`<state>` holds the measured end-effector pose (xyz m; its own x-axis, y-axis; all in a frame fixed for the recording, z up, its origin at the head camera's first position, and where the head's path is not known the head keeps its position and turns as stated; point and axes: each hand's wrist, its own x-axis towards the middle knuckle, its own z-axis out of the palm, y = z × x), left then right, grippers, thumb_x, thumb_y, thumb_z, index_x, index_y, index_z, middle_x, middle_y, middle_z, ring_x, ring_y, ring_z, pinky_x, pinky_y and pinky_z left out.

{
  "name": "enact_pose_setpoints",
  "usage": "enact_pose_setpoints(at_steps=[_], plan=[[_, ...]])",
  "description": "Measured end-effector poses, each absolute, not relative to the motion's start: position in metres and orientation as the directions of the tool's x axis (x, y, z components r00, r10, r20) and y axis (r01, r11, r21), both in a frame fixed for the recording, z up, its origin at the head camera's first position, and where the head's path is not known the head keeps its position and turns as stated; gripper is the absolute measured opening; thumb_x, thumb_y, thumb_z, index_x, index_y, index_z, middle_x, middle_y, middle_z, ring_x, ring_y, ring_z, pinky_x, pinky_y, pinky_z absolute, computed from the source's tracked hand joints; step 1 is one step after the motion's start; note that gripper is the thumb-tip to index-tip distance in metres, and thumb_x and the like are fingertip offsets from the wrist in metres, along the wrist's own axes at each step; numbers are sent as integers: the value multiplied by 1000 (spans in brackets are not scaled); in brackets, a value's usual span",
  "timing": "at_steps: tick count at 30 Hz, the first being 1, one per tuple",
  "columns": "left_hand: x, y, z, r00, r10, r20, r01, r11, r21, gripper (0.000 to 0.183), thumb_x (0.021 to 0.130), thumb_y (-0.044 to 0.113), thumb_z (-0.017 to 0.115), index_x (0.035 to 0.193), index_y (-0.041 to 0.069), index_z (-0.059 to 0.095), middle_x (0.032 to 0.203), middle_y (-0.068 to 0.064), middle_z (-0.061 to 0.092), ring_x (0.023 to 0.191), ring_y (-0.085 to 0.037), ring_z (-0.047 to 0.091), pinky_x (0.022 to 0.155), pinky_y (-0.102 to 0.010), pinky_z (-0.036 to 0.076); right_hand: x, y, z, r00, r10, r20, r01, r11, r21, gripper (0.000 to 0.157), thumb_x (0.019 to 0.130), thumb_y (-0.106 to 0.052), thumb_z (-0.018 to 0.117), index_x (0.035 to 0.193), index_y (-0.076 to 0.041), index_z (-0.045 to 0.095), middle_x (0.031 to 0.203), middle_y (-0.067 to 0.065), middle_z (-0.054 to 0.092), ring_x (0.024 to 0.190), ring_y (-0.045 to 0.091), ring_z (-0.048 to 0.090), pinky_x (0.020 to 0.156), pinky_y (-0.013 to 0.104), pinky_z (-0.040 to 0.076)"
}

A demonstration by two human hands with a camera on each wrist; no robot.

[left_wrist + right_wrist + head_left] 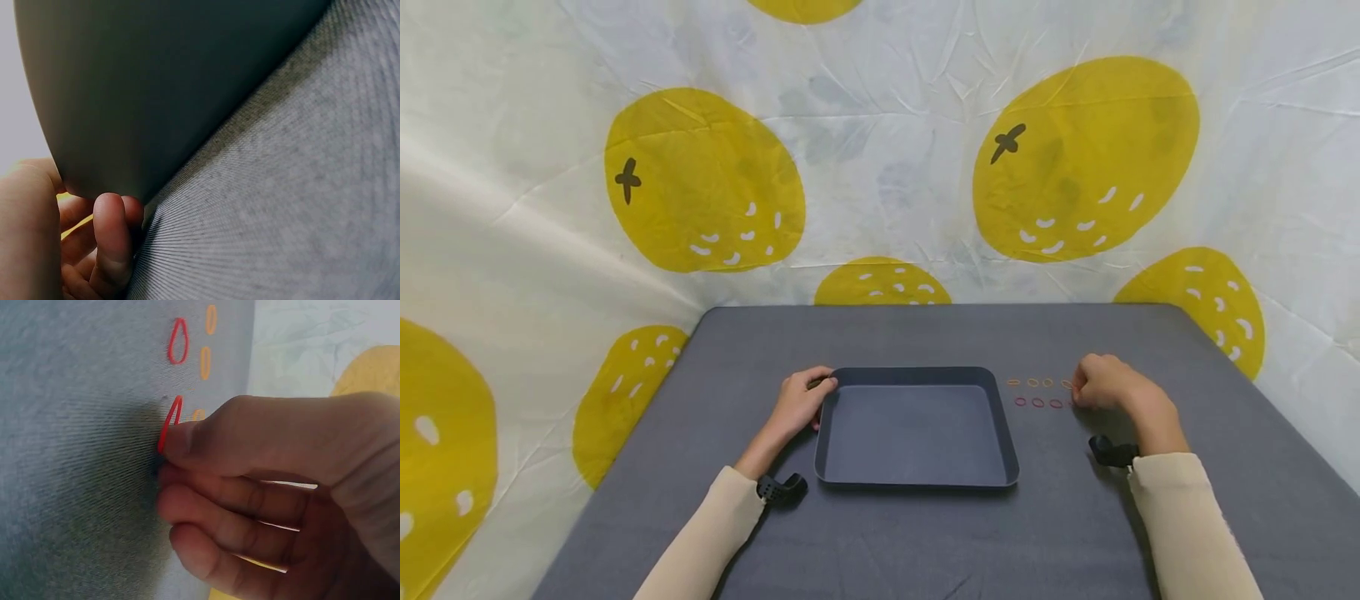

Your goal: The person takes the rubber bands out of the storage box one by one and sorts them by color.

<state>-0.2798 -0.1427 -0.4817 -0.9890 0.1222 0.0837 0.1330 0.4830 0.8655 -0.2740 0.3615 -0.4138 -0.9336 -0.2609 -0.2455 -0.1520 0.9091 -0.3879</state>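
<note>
A dark grey rectangular tray lies on the table. At its far left corner my left hand grips the rim, thumb on top and fingers against the outer wall; the left wrist view shows curled fingers at the tray corner. To the right of the tray, my right hand pinches a red rubber band between thumb and forefinger, low over the cloth. Part of that band is hidden by the thumb. Beside this hand lie a row of red rubber bands and a row of orange ones.
Grey cloth covers the table. Behind and at the sides hangs a white curtain printed with large yellow fruit. Each wrist carries a black camera mount, such as the left wrist mount.
</note>
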Motion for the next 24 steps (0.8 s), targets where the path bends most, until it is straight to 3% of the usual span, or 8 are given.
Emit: enact_pose_setpoints(at_steps=[12, 16, 19, 24], plan=[[-276, -143, -482, -989, 131, 65, 120, 463, 878, 23, 103, 29, 62, 120, 21, 76, 51, -4, 57, 33, -18, 51, 40, -40, 54, -263, 368, -395, -942, -232, -242, -121, 908, -401, 10, 85, -2, 66, 79, -4, 74, 68, 2, 60, 63, 18, 49, 57, 30, 37], [-277, -144, -480, -991, 130, 46, 101, 460, 882, 28, 102, 31, 63, 124, 18, 74, 54, -6, 59, 34, -18, 53, 40, -40, 54, -262, 366, -387, -946, -264, -189, -172, 901, -399, 12, 89, -7, 66, 88, -1, 77, 71, 2, 65, 66, 18, 54, 59, 32, 44], [-279, -147, -474, -988, 153, -4, 65, 449, 891, 35, 103, 39, 62, 129, 18, 72, 68, -12, 65, 40, -20, 58, 43, -40, 57, -262, 360, -377, -948, -287, -139, -213, 894, -393, 18, 94, -13, 68, 97, 2, 77, 78, 6, 71, 70, 19, 60, 62, 36, 52], [-287, -164, -457, -983, 180, -45, 47, 476, 878, 42, 105, 42, 58, 133, 13, 69, 113, -22, 73, 53, -22, 69, 49, -39, 61, -260, 346, -360, -957, -290, 25, -277, 878, -392, 33, 101, -23, 66, 119, 3, 71, 104, 18, 76, 91, 34, 71, 75, 51, 59]])
